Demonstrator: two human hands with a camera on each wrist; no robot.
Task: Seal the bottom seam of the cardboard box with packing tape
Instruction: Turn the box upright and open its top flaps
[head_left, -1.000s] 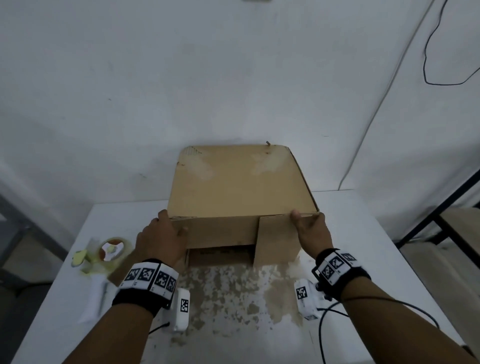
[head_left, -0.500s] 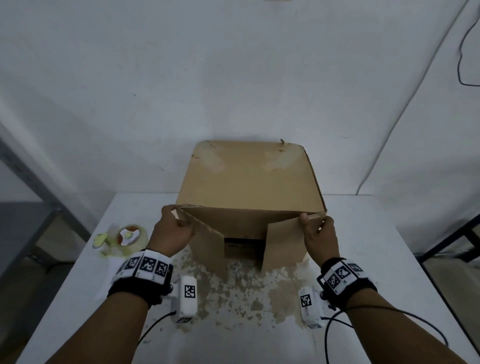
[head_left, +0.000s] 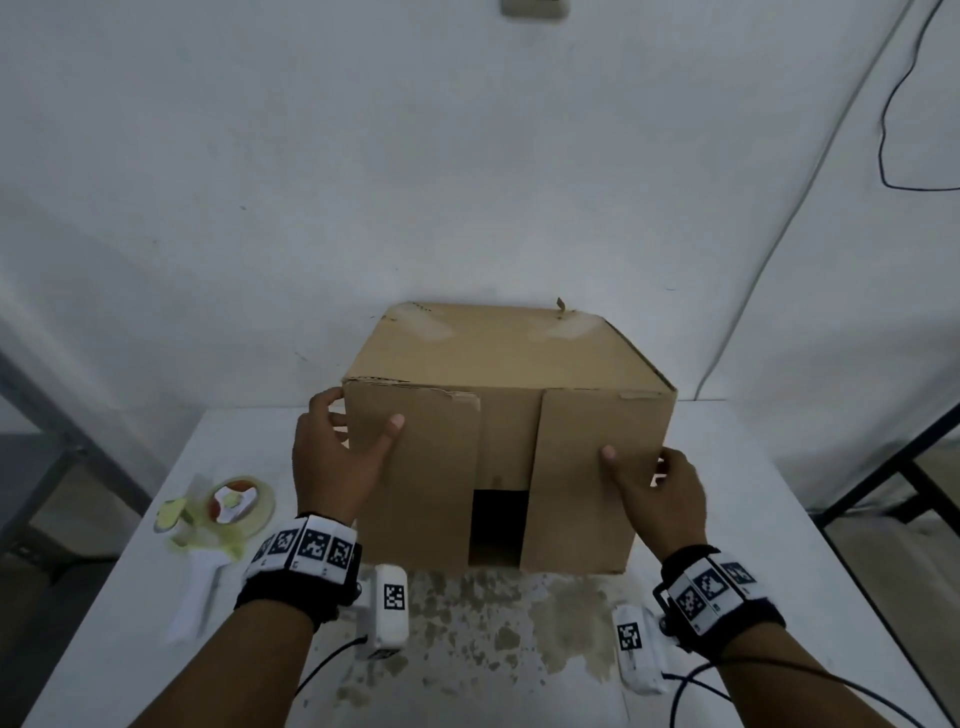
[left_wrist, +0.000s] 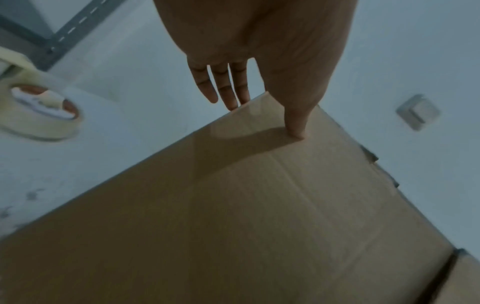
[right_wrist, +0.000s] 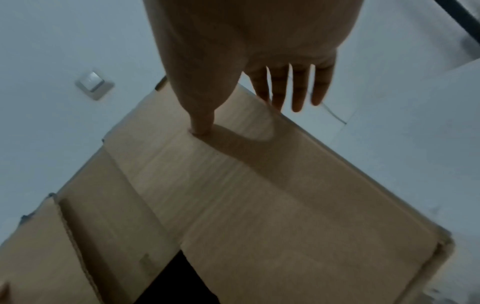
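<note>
Left hand: we find the left hand (head_left: 332, 467) spread wide at the near left corner of the cardboard box (head_left: 498, 358); its thumb (left_wrist: 294, 121) lies flat on the left flap (head_left: 415, 478), and its straight fingers (left_wrist: 228, 86) reach round the corner onto the box's left side.
Right hand: the right hand (head_left: 660, 493) is likewise spread, thumb (right_wrist: 202, 121) flat on the right flap (head_left: 587, 478), straight fingers (right_wrist: 298, 88) past the right edge; neither hand is curled round anything.
Box: we see it on the table (head_left: 727, 467), between the two hands, flap face turned towards the person.
Seam: between the thumbs the two flaps stand apart; a strip of inner cardboard shows, with a dark opening (head_left: 496, 527) below it.
Tape dispenser: on the table, left of the left hand's wrist, well apart from the box, lies the tape dispenser (head_left: 218, 525) with its roll.
Count: we record one box, two outer flaps, one tape dispenser, two hands.
Wall: above the fingers, one switch plate (left_wrist: 418, 112).
</note>
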